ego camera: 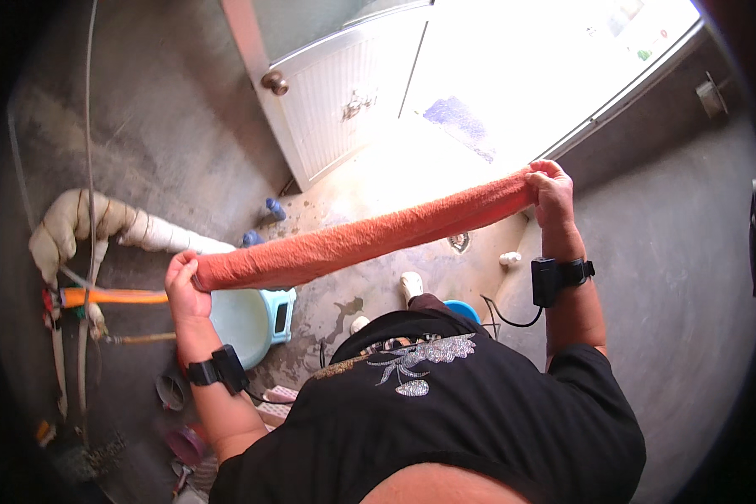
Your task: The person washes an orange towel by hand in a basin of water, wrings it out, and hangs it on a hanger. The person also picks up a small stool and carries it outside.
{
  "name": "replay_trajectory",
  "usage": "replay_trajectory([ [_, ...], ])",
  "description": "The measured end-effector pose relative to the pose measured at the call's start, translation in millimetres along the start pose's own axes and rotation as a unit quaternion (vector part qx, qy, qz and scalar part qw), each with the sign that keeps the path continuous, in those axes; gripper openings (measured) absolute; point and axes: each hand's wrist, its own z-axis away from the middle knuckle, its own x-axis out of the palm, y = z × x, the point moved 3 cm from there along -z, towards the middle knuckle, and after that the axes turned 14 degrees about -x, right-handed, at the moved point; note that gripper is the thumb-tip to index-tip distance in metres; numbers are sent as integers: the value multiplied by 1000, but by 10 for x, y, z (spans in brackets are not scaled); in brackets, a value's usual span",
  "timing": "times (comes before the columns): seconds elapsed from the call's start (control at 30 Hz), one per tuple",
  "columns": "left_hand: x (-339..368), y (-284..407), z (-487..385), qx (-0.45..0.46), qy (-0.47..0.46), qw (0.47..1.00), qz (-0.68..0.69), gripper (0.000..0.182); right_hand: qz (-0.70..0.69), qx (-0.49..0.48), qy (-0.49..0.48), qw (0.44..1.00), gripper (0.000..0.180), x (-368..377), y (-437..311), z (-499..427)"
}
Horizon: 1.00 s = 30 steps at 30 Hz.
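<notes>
A folded orange-red towel (365, 230) is stretched lengthwise between my two hands, above the floor. My left hand (186, 286) pinches its left end, with the thumb on the edge. At the upper right, my right hand (551, 189) grips the other end between thumb and fingers. The towel slopes up towards the right and looks fairly taut. Under its left part stands a pale blue plastic basin (239, 324), partly hidden by the towel and my left arm. It seems to rest on a light blue plastic stool (282, 315).
A white door (334, 94) with a round knob stands ajar at a bright doorway. Wrapped pipes (132, 220) and an orange hose (113, 296) run along the left wall. Blue bottles (276, 209), a floor drain (458, 242), a white bottle (509, 258) and a blue basin (463, 309) are on the floor.
</notes>
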Motion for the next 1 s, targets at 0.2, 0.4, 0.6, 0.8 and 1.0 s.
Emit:
replay_trajectory([
  [0.2,972,-263,-438,-12,-69,996,-52,14,26,0,57,998,18,-556,430,-435],
  [0.4,2385,-230,-834,21,-91,989,-116,15,34,29,134,990,19,-1140,1063,-1121],
  [0.6,4001,-283,-1236,-12,-171,971,-165,13,46,134,96,985,15,-1478,1649,-1915],
  [0.8,5395,-625,-1760,-77,-265,931,-238,16,-8,135,59,989,7,-1609,1799,-2638],
  [1.0,6571,-796,-2669,-97,-358,888,-273,15,17,86,100,991,2,-1715,1745,-3442],
])
